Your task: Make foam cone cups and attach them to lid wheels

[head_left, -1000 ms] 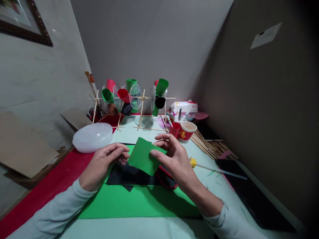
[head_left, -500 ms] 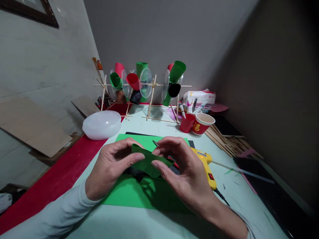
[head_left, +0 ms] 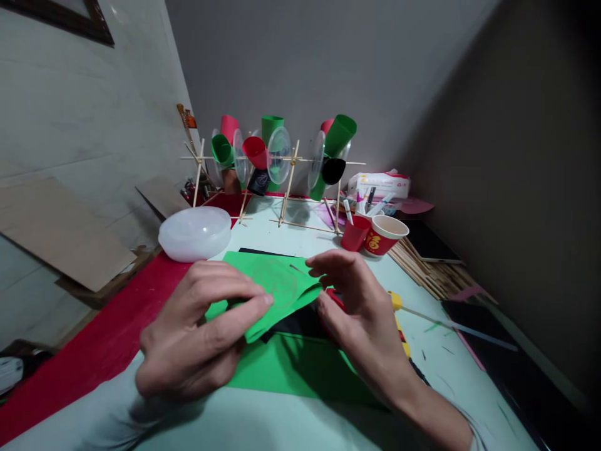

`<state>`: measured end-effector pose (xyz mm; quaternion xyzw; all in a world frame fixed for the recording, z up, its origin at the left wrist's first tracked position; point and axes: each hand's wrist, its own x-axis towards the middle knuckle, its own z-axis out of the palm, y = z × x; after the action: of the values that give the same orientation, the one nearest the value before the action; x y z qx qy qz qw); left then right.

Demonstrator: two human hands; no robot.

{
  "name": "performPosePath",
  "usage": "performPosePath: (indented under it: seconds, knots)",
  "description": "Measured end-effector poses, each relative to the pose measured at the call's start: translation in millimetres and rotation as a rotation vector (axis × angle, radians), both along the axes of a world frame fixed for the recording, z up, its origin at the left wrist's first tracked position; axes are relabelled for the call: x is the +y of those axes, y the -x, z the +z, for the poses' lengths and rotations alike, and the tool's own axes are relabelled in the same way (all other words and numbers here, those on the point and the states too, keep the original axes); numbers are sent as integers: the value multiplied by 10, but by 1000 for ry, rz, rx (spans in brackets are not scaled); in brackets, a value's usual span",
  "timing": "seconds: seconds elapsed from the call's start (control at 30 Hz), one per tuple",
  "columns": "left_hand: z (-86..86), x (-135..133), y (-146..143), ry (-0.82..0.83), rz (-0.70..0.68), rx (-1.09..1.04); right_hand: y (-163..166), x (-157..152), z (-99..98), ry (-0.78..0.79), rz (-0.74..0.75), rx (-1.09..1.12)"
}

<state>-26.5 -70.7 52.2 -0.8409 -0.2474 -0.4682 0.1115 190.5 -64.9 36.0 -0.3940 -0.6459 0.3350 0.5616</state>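
Observation:
My left hand [head_left: 201,326] pinches a curved piece of green paper [head_left: 275,313] between thumb and fingers, at its left end. The piece is tilted, its right end raised and slightly gaping. Around that end my right hand [head_left: 359,313] is held with thumb and fingers apart; whether it touches the paper I cannot tell. Below lie a green sheet [head_left: 291,369] and a black piece [head_left: 300,321]. A red-handled tool [head_left: 335,299] is mostly hidden behind my right hand, as is the yellow glue gun [head_left: 395,300], with a glue stick [head_left: 455,322] sticking out.
A stick frame [head_left: 286,181] carrying clear discs and coloured paper cups stands at the back. To its left is a translucent bowl [head_left: 195,235]. At right are a red pen cup [head_left: 355,235], a paper cup [head_left: 385,237], wooden sticks [head_left: 422,269] and a black sheet [head_left: 498,351].
The green paper has turned and tipped so its lighter face shows. My left hand has moved down and left with it. My right hand has loosened from its right end.

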Motion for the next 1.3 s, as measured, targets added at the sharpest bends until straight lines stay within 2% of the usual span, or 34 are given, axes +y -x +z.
performPosePath:
  seconds: [0.07, 0.17, 0.23, 0.3, 0.47, 0.57, 0.63, 0.73, 0.8, 0.9, 0.97, 1.07, 1.13, 1.2, 1.3]
  knots:
    - [22, 11, 93, -109, 68, 125, 0, 17, -3, 187, 79, 132]
    - [48, 45, 192, -226, 142, 270, 5, -14, -34, 401, 307, 329]
    - [37, 55, 180, -259, 169, 294, 13, -64, -51, 426, 417, 441]
    - [-11, 46, 93, -250, 166, 272, 32, -118, -42, 419, 447, 460]
    - [-228, 0, -206, -64, 187, -68, 109, -161, 31, 460, 298, 342]
    - [-283, 17, -265, -51, 123, 84, 102, -88, 18, 432, 193, 331]
    - [-270, 38, -262, -48, 89, 195, 64, -19, 1, 384, 145, 293]
    - [-218, 49, -246, 6, 20, 234, -8, 61, 12, 346, 121, 204]
    - [-179, 43, -229, 60, -2, 174, -40, 78, 41, 329, 130, 140]
    - [-122, 40, -188, 84, 79, -69, -56, 49, 83, 256, 140, -37]
    - [-87, 54, -162, 208, 102, -198, -55, 12, 96, 164, 108, -212]
    - [-52, 93, -153, 661, 54, -243, -47, -36, 102, 13, 75, -405]
    - [-44, 117, -164, 926, 54, -279, -40, -53, 103, -40, 86, -442]
    - [-45, 131, -177, 1056, 56, -355, -32, -59, 98, -22, 75, -419]
    - [-48, 129, -187, 1139, 29, -497, -16, -55, 69, 82, 58, -280]
